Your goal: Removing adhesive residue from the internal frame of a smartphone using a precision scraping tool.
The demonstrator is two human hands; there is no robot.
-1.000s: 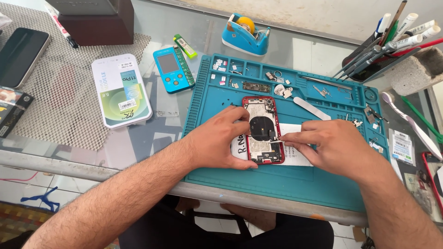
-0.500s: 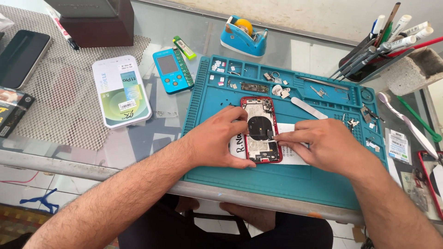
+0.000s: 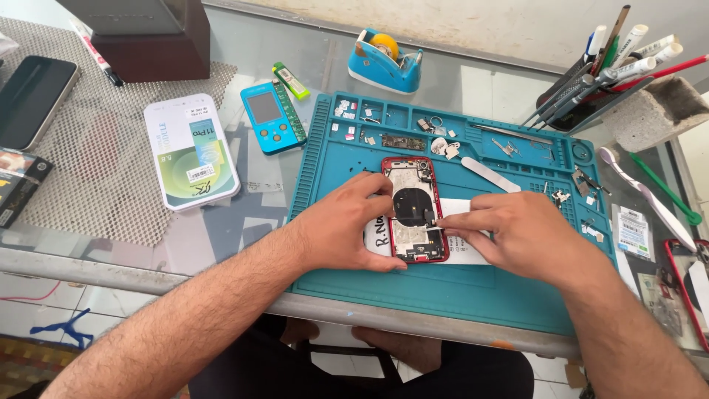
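An opened red-framed phone housing with bare internal parts (image 3: 412, 209) is steadied near the middle of the frame on a teal silicone repair mat (image 3: 458, 288) laid on the glass desk (image 3: 244, 229), its long axis running from the lower edge toward the top. It is braced along its left edge by the left hand (image 3: 341, 230), fingers curled narrow against the frame, while something too small to make out is pinched at its lower right edge by the right hand (image 3: 517, 235). The housing is judged light, stiff and fragile inside, so it is best gripped by the red side rails.

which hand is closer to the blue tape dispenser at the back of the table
Left. The left hand sits on the red phone's left edge, below the tape dispenser. The right hand lies farther right, at the phone's lower right edge.
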